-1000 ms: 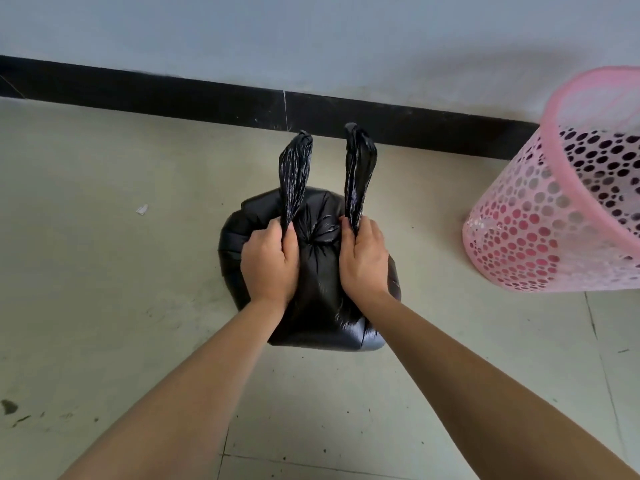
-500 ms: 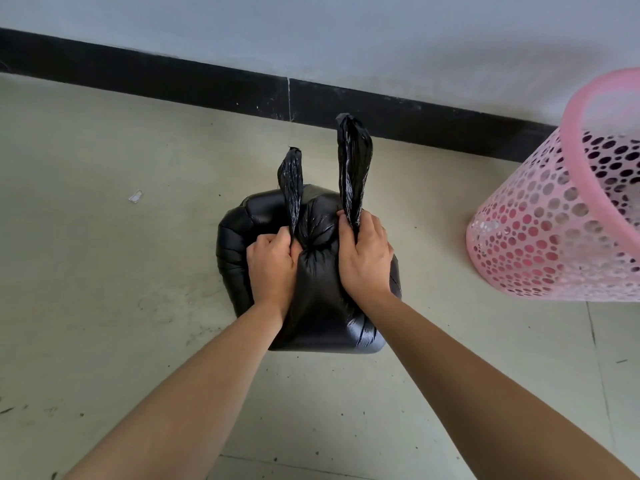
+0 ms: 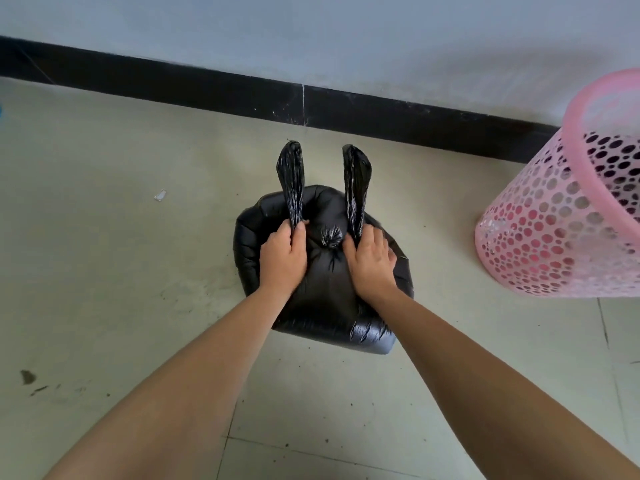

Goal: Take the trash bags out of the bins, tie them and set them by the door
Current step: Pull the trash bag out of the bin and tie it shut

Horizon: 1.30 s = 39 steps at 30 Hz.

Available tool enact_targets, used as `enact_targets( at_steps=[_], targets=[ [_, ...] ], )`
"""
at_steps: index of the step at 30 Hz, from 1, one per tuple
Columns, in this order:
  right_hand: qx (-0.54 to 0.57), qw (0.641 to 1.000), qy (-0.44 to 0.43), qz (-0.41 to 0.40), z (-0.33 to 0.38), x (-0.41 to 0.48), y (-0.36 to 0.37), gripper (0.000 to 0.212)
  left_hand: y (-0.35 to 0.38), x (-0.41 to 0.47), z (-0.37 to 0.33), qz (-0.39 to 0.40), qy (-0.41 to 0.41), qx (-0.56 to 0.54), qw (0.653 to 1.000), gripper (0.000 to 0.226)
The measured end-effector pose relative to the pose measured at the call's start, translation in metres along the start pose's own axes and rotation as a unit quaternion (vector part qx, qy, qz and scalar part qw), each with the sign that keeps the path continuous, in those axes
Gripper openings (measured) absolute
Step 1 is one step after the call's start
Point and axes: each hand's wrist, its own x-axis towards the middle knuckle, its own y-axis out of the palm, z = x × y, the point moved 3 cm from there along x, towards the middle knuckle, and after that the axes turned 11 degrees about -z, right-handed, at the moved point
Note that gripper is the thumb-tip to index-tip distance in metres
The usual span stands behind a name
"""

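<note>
Trash bag point(image 3: 322, 306) grip: the left hand point(image 3: 282, 259) is clenched round the base of the left tail point(image 3: 291, 178). The right hand point(image 3: 369, 263) grasps the base of the right tail point(image 3: 356, 181) with thumb and curled fingers.
Hidden: the fingertips of both hands are folded behind the plastic. The lowest part of each tail is covered by the hand holding it. Both wrists mask part of the bag's near flank.
Knot point(image 3: 330, 237): a small puckered bunch at the bag's top, between the two hands. Whether it is drawn fully tight cannot be told.
Tails: both point toward 12 o'clock, apart from each other, twisted and glossy.
Bag surface: black, shiny and creased, with a full, rounded, squat body.
Bag position: resting on the floor point(image 3: 104, 271) at the centre of view, near the black baseboard point(image 3: 173, 84) at 12 o'clock.
Pink bin point(image 3: 554, 244): perforated, on the floor at 3 o'clock of the bag and apart from it. It is cut off by the frame edge, and its contents cannot be made out.
Floor: pale tiles, with a small pale scrap point(image 3: 160, 195) at 10 o'clock of the bag and a dark stain point(image 3: 27, 375) at 8 o'clock.
</note>
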Motion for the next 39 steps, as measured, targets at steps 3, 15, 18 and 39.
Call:
enact_targets(
  at_steps=[3, 15, 18, 39],
  targets=[
    [0.101, 0.989, 0.076, 0.073, 0.001, -0.001, -0.006, 0.052, -0.008, -0.004, -0.009, 0.012, -0.064, -0.043, 0.997, 0.033],
    [0.228, 0.971, -0.008, -0.076, 0.066, -0.002, -0.085, 0.039, -0.067, 0.008, -0.094, -0.156, 0.043, -0.07, 0.984, 0.043],
    [0.178, 0.978, -0.072, -0.078, 0.073, -0.007, -0.098, 0.035, -0.074, 0.009, -0.112, -0.119, -0.034, -0.232, 0.965, 0.037],
    [0.141, 0.965, -0.128, 0.181, 0.086, -0.015, -0.117, 0.036, -0.106, 0.009, -0.102, 0.241, -0.131, -0.214, 0.937, 0.035]
  ],
)
